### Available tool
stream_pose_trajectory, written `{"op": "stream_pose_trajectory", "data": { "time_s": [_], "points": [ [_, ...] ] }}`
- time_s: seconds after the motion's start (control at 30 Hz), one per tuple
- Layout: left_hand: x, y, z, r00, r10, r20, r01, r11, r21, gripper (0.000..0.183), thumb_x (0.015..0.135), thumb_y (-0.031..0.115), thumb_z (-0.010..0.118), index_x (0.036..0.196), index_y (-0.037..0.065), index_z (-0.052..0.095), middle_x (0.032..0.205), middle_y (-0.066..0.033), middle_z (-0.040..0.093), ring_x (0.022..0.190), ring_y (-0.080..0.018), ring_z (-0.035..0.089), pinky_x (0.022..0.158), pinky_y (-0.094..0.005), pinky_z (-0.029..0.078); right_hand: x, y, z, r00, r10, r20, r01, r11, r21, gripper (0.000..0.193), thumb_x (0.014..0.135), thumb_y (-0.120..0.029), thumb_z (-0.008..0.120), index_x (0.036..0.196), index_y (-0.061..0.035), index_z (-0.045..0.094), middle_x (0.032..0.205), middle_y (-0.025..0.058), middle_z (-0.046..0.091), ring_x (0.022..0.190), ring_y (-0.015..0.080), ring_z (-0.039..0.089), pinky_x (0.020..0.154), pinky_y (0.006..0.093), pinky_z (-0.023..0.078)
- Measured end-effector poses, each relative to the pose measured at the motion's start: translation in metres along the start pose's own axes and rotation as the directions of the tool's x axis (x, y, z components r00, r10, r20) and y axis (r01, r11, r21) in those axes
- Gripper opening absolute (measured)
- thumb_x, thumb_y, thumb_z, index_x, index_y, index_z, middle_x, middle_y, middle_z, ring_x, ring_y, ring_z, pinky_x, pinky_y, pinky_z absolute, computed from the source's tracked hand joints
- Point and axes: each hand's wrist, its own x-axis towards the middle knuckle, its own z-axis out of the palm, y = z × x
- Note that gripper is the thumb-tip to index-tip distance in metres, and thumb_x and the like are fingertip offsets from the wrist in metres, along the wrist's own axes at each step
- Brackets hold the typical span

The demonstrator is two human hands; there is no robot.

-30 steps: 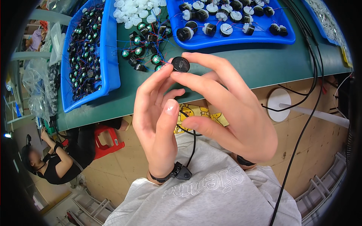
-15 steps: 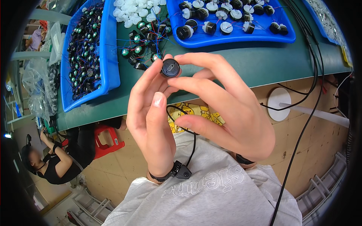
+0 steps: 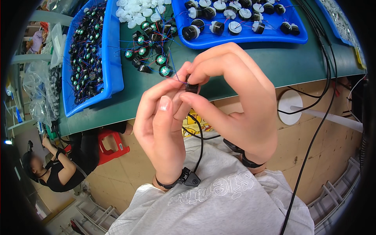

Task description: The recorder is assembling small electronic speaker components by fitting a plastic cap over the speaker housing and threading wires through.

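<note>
As the right hand [image 3: 250, 105] pinched a black cylindrical component [image 3: 192, 88] near loose wired components [image 3: 160, 59] on the green table [image 3: 290, 62], the left hand [image 3: 158, 127] held its fingertips against or beside it; whether they gripped, I couldn't tell.

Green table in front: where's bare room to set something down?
The green table has bare strips below the middle blue tray, left of the black cables, and between the left blue tray and left hand. Crowded: between those trays, with white caps and black parts.
</note>
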Motion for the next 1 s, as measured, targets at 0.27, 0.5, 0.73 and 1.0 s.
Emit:
{"op": "stream_pose_trajectory", "data": {
  "time_s": [0.27, 0.5, 0.73, 1.0],
  "points": [
    [0.003, -0.003, -0.003, 0.995, 0.065, 0.070, -0.068, 0.997, 0.039, 0.025, 0.084, 0.011, 0.038, 0.101, -0.007, 0.045, 0.092, -0.0130, 0.052, 0.085, -0.0142, 0.054, 0.078, -0.0263, 0.043, 0.002, 0.006, -0.002, 0.996, -0.081, 0.029, 0.084, 0.991, -0.108, 0.021, 0.063, 0.004, 0.064, 0.082, 0.0023, 0.056, 0.080, 0.0119, 0.057, 0.071, 0.0197, 0.053, 0.059, 0.0253, 0.043],
    [0.000, -0.007, -0.005, 0.980, 0.162, 0.119, -0.168, 0.985, 0.042, 0.024, 0.079, 0.007, 0.040, 0.099, -0.006, 0.045, 0.109, -0.0229, 0.049, 0.103, -0.0245, 0.049, 0.086, -0.0321, 0.039, -0.002, 0.003, 0.003, 0.999, 0.006, -0.041, -0.007, 1.000, -0.017, 0.026, 0.061, 0.000, 0.069, 0.084, 0.0019, 0.058, 0.079, 0.0090, 0.058, 0.071, 0.0182, 0.053, 0.056, 0.0243, 0.044],
    [0.001, -0.003, -0.008, 0.964, 0.158, 0.213, -0.195, 0.966, 0.168, 0.036, 0.081, 0.009, 0.040, 0.111, -0.011, 0.044, 0.114, -0.0259, 0.046, 0.109, -0.0258, 0.045, 0.094, -0.0348, 0.033, -0.001, 0.006, 0.001, 0.998, -0.048, -0.048, 0.045, 0.998, -0.053, 0.036, 0.058, -0.004, 0.073, 0.089, 0.0016, 0.057, 0.080, 0.0090, 0.057, 0.066, 0.0157, 0.053, 0.056, 0.0229, 0.045],
    [0.001, -0.002, -0.010, 0.973, 0.152, 0.173, -0.188, 0.960, 0.210, 0.038, 0.082, 0.011, 0.040, 0.111, -0.015, 0.045, 0.112, -0.0246, 0.049, 0.105, -0.0240, 0.049, 0.093, -0.0329, 0.035, -0.002, 0.004, 0.001, 0.998, -0.025, -0.060, 0.023, 0.999, -0.024, 0.037, 0.058, -0.003, 0.073, 0.090, 0.0014, 0.056, 0.081, 0.0091, 0.057, 0.065, 0.0154, 0.054, 0.057, 0.0229, 0.044]
  ]
}}
